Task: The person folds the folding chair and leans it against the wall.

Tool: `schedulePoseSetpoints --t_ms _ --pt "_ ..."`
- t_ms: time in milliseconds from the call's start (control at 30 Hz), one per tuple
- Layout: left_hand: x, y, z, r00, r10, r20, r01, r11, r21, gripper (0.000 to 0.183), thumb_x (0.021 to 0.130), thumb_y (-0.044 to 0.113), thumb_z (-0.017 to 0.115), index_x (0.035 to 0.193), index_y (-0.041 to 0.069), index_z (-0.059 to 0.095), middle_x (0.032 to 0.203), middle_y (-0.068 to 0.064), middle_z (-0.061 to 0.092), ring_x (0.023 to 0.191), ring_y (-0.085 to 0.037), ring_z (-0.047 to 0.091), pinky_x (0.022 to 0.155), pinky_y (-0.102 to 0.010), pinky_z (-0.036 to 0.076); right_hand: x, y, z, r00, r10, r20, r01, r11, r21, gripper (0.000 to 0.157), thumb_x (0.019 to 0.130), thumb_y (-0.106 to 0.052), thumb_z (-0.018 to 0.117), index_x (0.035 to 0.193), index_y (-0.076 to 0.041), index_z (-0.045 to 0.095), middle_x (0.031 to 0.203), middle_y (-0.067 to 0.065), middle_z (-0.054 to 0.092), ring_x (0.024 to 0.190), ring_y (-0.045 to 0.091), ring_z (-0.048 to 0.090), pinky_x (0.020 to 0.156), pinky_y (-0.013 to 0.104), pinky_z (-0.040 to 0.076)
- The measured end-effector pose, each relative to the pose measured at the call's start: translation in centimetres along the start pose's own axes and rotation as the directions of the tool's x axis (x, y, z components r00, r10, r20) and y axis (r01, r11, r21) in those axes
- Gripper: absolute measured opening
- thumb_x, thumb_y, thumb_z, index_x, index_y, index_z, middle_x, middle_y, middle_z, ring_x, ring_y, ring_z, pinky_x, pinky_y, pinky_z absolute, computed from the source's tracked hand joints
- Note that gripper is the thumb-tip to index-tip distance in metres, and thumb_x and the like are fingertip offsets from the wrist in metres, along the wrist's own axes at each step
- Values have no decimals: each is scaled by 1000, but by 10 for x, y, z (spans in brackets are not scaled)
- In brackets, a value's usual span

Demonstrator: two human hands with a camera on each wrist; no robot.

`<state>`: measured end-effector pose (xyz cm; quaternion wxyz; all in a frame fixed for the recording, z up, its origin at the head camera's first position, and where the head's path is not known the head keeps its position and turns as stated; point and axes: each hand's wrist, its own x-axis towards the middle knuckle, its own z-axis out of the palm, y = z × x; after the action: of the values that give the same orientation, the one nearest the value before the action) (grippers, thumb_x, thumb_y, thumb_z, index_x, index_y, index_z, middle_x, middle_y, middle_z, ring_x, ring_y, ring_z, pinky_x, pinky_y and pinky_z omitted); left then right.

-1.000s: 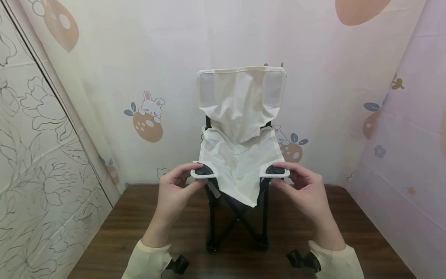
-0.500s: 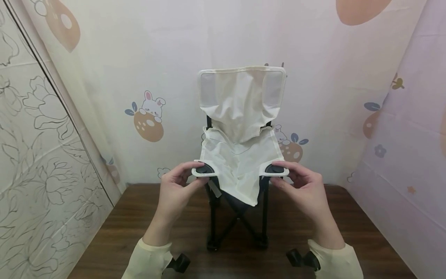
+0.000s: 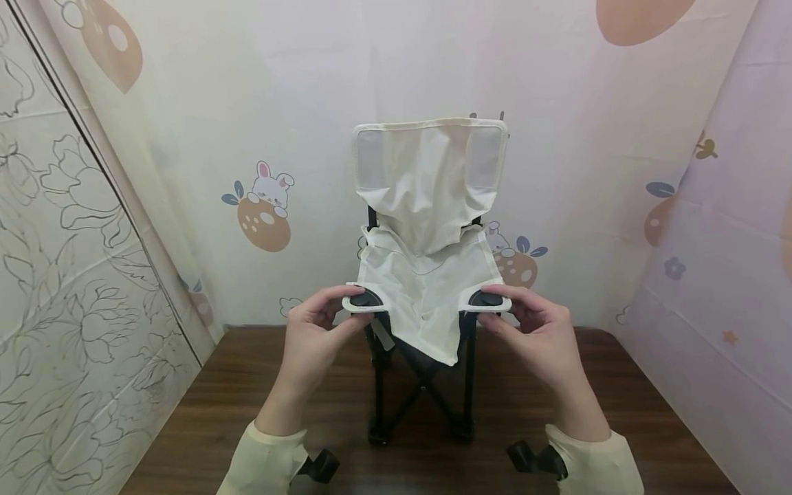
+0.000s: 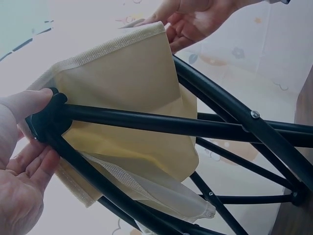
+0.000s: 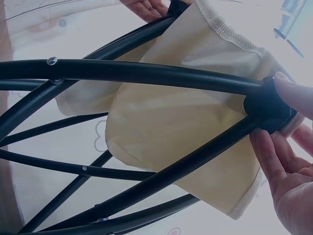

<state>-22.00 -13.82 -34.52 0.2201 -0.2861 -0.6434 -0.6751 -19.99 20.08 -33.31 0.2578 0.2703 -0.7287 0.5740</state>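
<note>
Rabbit-print curtain (image 3: 309, 89), cream chair (image 3: 427, 258) on wooden table (image 3: 247, 405), left hand (image 3: 312, 337) and right hand (image 3: 540, 335) pinch front seat corners (image 3: 366, 300), wrist views alone reveal black joints (image 4: 51, 117) underneath.

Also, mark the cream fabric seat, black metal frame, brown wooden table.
Cream fabric seat (image 3: 423, 285): head view, middle of cloth.
Black metal frame (image 4: 156, 123): left wrist view, long tube.
Brown wooden table (image 3: 210, 412): head view, bare top.

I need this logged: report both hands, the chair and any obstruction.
Left hand pinching one front seat corner, right hand the other. Folding chair upright on brown table. Nothing visible between hands and chair.
</note>
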Motion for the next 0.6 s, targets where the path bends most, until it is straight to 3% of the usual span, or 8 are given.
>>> schedulePoseSetpoints --t_ms 600 --pt "2 -1 5 1000 25 1 -25 999 -29 37 88 -15 83 122 -3 76 121 -18 77 115 -26 75 91 -31 65 2 0 1 1000 -5 3 5 1000 20 43 89 16 82 130 5 74 118 5 79 100 15 73 90 21 62"
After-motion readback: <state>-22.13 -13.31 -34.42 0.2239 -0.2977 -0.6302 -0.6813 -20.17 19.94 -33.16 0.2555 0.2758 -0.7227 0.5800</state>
